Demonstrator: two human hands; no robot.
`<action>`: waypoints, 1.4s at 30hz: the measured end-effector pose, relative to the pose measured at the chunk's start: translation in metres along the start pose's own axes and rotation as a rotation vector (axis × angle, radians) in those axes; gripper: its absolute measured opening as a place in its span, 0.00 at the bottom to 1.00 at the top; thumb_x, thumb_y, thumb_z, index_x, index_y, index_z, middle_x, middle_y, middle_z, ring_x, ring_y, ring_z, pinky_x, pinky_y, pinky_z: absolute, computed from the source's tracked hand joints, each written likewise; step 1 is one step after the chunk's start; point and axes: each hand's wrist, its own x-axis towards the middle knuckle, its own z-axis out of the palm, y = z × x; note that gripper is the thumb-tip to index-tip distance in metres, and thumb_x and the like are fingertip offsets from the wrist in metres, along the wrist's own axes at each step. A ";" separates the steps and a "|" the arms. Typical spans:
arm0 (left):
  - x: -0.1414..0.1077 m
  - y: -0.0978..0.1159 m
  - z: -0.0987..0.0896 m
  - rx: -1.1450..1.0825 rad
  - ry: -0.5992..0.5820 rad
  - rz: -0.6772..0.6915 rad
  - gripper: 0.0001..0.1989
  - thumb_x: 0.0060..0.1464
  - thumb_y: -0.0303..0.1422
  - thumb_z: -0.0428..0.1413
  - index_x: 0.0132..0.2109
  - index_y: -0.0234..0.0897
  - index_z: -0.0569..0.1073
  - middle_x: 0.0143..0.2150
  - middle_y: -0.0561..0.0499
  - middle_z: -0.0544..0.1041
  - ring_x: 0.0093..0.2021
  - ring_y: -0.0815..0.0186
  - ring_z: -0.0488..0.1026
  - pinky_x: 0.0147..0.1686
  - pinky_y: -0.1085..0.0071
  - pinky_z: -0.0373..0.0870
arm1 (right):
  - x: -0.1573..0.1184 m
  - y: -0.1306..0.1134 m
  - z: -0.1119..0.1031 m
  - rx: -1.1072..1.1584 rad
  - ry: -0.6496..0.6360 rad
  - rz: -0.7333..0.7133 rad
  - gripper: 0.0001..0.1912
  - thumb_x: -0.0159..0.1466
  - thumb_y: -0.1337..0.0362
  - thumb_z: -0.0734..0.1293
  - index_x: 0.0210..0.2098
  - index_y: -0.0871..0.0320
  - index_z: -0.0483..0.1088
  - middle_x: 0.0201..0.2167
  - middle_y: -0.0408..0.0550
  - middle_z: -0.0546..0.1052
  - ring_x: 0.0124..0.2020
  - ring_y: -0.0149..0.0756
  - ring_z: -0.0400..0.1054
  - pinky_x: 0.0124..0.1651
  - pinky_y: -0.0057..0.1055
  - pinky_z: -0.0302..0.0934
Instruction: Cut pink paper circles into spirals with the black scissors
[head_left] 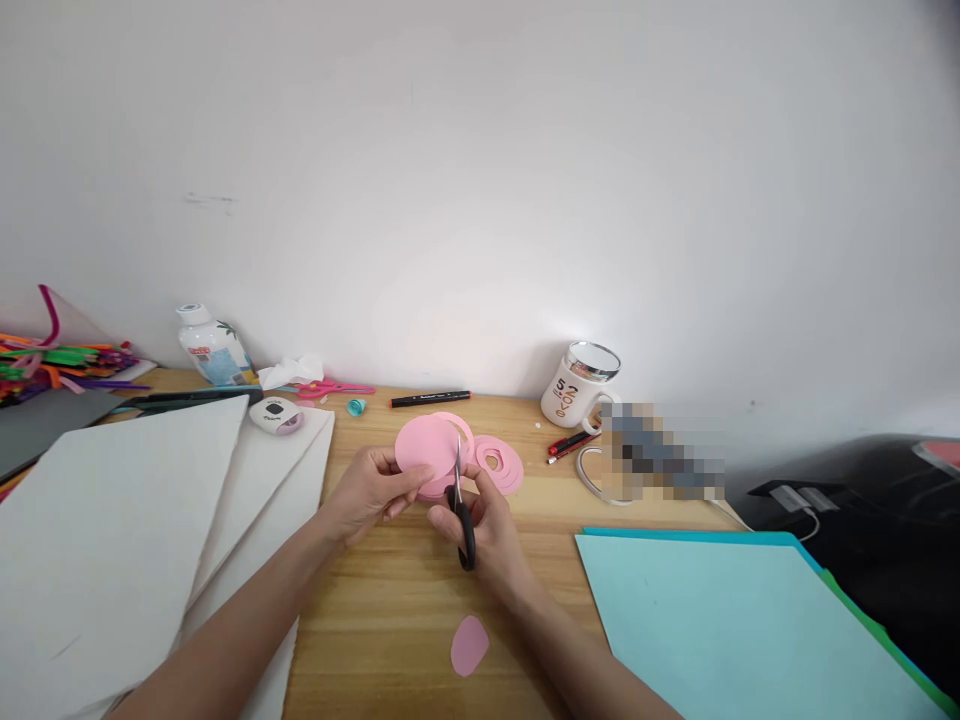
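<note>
A round pink paper piece (426, 443) is pinched at its lower left edge by my left hand (381, 487). My right hand (480, 525) is closed round the black-handled scissors (466, 530), whose blades point up at the disc's right edge. A thin pink strip curves along the top right of the disc. Just right of the blades, pink paper rings (504, 465) lie on the wooden table (390, 620). Nearer to me rests a small pink oval (469, 646).
White sheets (112, 540) cover the left side; light blue sheets (720, 590) lie at the right. Along the wall are a white bottle (216, 346), pink scissors (334, 387), a black marker (431, 399) and a mug (574, 388). A white oval gadget (276, 414) sits on the sheets.
</note>
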 end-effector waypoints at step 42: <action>-0.001 0.000 0.000 -0.008 0.013 -0.040 0.17 0.41 0.39 0.62 0.17 0.32 0.66 0.12 0.57 0.65 0.10 0.79 0.54 0.11 0.79 0.44 | -0.002 0.011 -0.001 -0.059 -0.026 0.011 0.23 0.47 0.58 0.73 0.37 0.55 0.59 0.17 0.33 0.66 0.16 0.25 0.53 0.19 0.22 0.46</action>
